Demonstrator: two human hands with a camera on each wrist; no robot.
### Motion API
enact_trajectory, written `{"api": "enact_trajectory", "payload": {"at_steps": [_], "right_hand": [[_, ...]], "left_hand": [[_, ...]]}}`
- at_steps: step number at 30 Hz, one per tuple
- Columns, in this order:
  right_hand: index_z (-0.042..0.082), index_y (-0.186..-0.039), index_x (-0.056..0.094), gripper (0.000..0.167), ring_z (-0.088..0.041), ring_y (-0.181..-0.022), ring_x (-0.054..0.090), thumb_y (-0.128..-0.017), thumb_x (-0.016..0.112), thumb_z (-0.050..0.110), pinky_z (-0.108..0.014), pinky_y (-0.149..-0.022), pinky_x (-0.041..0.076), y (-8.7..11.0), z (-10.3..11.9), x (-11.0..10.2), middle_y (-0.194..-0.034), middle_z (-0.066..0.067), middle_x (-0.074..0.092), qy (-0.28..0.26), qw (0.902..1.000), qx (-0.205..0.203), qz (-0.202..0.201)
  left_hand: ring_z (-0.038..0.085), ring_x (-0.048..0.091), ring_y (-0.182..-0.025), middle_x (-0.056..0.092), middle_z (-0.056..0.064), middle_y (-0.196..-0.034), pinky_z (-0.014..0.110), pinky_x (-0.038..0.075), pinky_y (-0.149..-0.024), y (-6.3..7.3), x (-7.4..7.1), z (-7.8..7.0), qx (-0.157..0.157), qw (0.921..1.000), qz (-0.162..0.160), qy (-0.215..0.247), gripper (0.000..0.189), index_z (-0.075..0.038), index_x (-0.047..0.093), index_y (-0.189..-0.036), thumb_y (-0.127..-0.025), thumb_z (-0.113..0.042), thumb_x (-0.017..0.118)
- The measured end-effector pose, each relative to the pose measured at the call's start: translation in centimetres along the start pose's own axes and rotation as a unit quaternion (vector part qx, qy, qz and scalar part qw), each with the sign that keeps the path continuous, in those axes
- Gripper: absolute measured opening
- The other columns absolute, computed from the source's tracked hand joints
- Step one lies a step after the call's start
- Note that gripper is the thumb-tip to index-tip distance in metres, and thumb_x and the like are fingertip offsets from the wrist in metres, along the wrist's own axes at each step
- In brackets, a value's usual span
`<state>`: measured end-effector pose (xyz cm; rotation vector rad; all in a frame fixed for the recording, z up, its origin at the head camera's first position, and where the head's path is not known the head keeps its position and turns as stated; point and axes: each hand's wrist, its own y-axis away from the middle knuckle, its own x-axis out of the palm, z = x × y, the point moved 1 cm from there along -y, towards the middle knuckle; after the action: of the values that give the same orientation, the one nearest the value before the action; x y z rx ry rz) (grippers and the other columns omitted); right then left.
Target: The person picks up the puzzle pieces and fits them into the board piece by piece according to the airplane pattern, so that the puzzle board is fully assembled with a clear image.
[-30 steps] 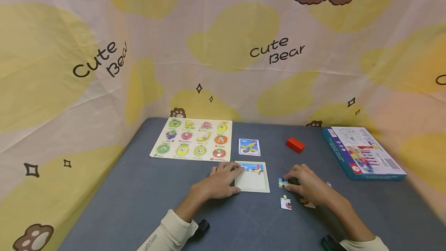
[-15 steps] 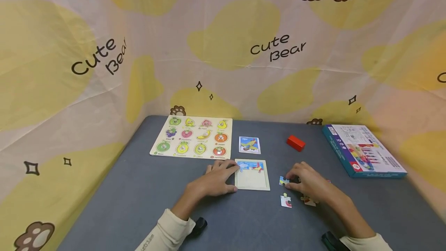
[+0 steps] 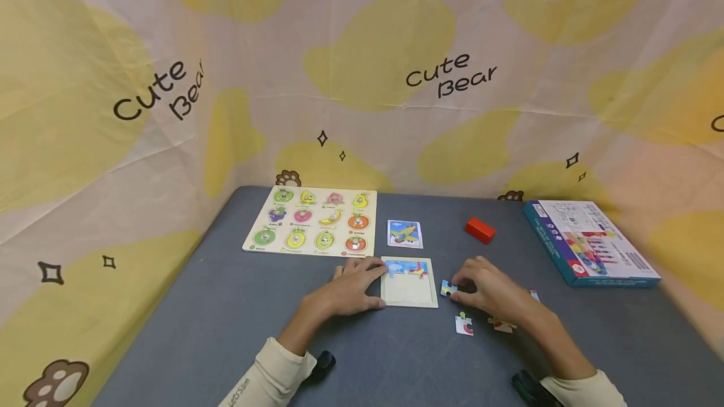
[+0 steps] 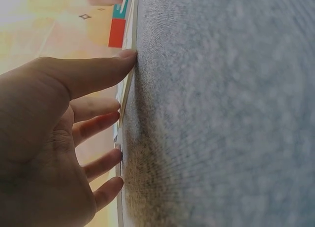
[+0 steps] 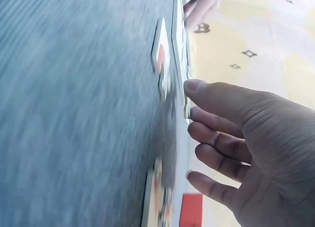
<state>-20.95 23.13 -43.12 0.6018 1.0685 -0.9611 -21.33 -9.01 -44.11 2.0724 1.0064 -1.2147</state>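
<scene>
My left hand (image 3: 346, 291) rests at the left edge of a square puzzle tray (image 3: 408, 294), its fingers spread. In the left wrist view the thumb (image 4: 106, 72) touches the tray's rim. Joined picture pieces (image 3: 406, 268) line the tray's top; bare board shows below. Just right of the tray, my right hand (image 3: 491, 289) pinches a blue and yellow jigsaw piece (image 3: 447, 288) between thumb and fingertip. In the right wrist view that piece (image 5: 187, 106) is seen edge-on. A white and red jigsaw piece (image 3: 464, 325) lies nearer. More pieces (image 3: 502, 326) are partly hidden under the right hand.
A fruit board (image 3: 317, 222) lies at the back left. Behind the tray is a picture card (image 3: 404, 234) with a plane. A red block (image 3: 480, 231) and a flat teal-edged box (image 3: 591, 247) stand at the back right. A printed cloth wall closes off the table's far side.
The right hand has shifted left toward the tray, bringing the pinched jigsaw piece with it. The left hand stays at the tray's edge.
</scene>
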Motion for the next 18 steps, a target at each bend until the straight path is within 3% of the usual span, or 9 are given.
{"api": "enact_trajectory", "payload": {"at_steps": [18], "right_hand": [[0.014, -0.108, 0.08, 0.022, -0.015, -0.101, 0.052, -0.091, 0.086, 0.027, -0.036, -0.086, 0.051, -3.6, 4.1, 1.7, -0.104, 0.006, 0.066, 0.017, 0.998, -0.06, -0.011]], "left_hand": [[0.033, 0.036, -0.149, 0.043, 0.002, -0.166, 0.056, 0.031, -0.107, -0.2, 0.0, 0.2, -0.009, 0.9999, 0.002, 0.014, 0.069, -0.014, 0.051, -0.158, -0.098, -0.037, 0.076]]}}
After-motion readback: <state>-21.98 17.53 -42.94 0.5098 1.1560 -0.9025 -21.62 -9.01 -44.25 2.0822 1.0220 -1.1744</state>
